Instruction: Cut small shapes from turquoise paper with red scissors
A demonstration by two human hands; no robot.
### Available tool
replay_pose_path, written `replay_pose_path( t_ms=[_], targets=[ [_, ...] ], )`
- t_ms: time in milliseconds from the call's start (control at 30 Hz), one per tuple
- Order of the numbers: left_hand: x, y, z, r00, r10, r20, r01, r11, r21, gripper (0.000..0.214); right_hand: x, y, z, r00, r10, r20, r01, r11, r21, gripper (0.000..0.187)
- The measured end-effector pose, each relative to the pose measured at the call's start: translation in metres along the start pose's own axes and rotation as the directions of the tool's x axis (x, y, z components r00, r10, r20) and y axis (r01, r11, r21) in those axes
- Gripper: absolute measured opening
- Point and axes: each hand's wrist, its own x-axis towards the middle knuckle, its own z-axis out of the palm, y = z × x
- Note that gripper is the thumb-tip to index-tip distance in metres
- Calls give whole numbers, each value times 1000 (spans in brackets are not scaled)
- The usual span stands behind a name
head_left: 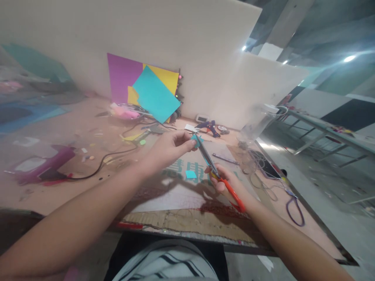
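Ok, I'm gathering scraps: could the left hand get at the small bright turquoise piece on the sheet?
Probably yes: nothing seems to cover the bright turquoise piece and the left hand is near, though it pinches another paper piece.

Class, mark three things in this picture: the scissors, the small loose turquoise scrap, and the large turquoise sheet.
Scissors (215,171): head view, on the blades, close to the handles.
Turquoise scrap (191,174): head view, middle of its face.
Turquoise sheet (156,95): head view, middle of its front.
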Motion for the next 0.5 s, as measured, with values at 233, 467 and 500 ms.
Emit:
replay_pose_path(
  t_ms=[233, 467, 500],
  targets=[
    [1, 2, -2, 1000, 10, 13, -10, 1000, 16, 31, -1, -3, 1, 1000, -4, -7, 4, 1000, -20, 58],
    [2, 4, -4, 1000, -9, 24, 8, 999, 34, 32, -1, -4, 0, 1000, 22, 6, -21, 999, -26, 61],
    [2, 4, -4, 1000, -8, 22, 7, 999, 36, 32, -1, -4, 0, 1000, 20, 6, -19, 999, -27, 60]
  ],
)
